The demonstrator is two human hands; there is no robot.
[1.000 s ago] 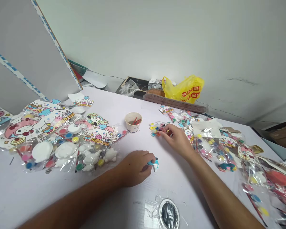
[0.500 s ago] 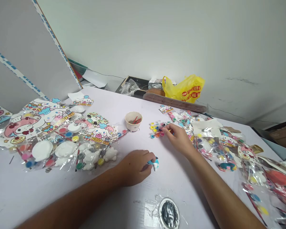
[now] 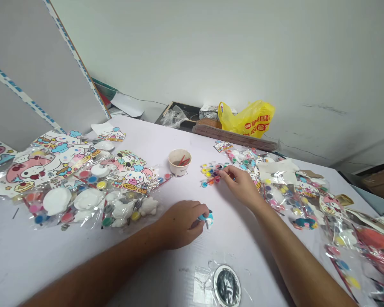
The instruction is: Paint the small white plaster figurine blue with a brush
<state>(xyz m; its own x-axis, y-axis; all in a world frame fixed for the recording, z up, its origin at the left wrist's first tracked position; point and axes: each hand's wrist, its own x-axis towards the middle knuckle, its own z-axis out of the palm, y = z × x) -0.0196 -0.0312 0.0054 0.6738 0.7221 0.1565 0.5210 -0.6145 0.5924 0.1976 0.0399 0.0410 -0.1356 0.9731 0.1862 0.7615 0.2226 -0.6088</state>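
My left hand (image 3: 187, 224) is closed around a small blue-and-white painted figurine (image 3: 208, 219), just above or on the white table; the fingers cover most of it. Farther forward and to the right, my right hand (image 3: 238, 183) has thumb and forefinger pinched at the edge of a cluster of small paint pots (image 3: 209, 172) in several colours. Whatever thin thing it may hold is too small to make out. Left of the paint pots stands a paper cup (image 3: 179, 163) with red sticks in it.
Clear packs (image 3: 89, 200) of white figures and paint pots cover the left side of the table. More packs (image 3: 281, 198) lie along the right. A yellow plastic bag (image 3: 248, 120) sits at the back, and a round black-and-white piece (image 3: 227, 285) in plastic lies near the front edge.
Both hands stay in nearly the same places. My right fingers have shifted very slightly at the paint pots.
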